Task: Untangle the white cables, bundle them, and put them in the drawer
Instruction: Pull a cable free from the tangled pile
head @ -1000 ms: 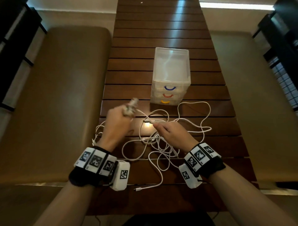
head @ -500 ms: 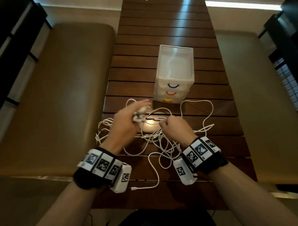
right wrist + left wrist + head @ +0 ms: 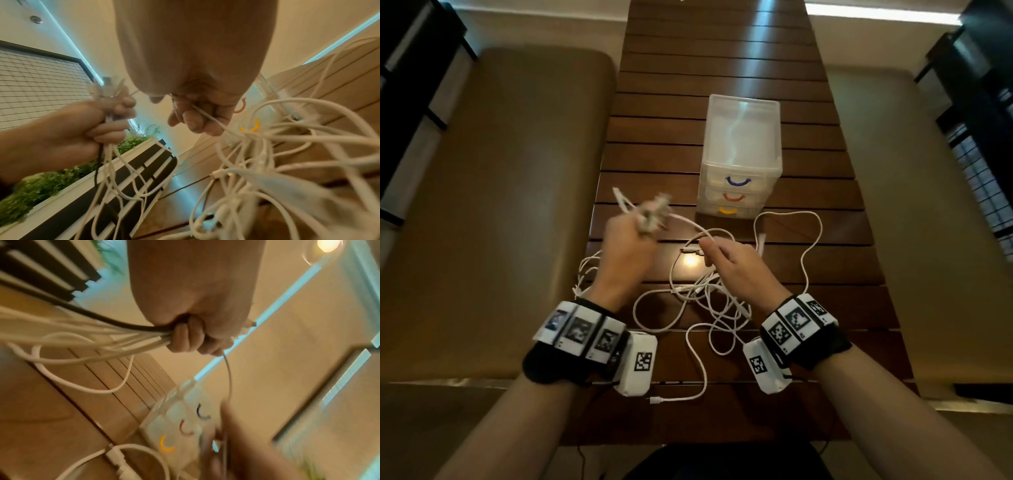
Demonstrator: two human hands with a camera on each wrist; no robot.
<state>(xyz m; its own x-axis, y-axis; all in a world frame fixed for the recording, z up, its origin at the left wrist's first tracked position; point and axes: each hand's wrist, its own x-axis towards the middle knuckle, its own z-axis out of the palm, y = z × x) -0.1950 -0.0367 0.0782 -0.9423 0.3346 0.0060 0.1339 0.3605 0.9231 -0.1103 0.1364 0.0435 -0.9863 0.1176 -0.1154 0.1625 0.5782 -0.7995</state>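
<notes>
Left hand [image 3: 627, 251] clutching white cables [image 3: 702, 301], right hand [image 3: 736, 265] pinching one, drawer unit [image 3: 739, 157] beyond on slatted table [image 3: 722, 68]

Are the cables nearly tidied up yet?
Not yet. The left hand grips a bunch of cable ends, so gathering has started. The right hand pinches one cable near its plug. A white tangle lies on the table, and all three drawers of the drawer box are shut.
</notes>
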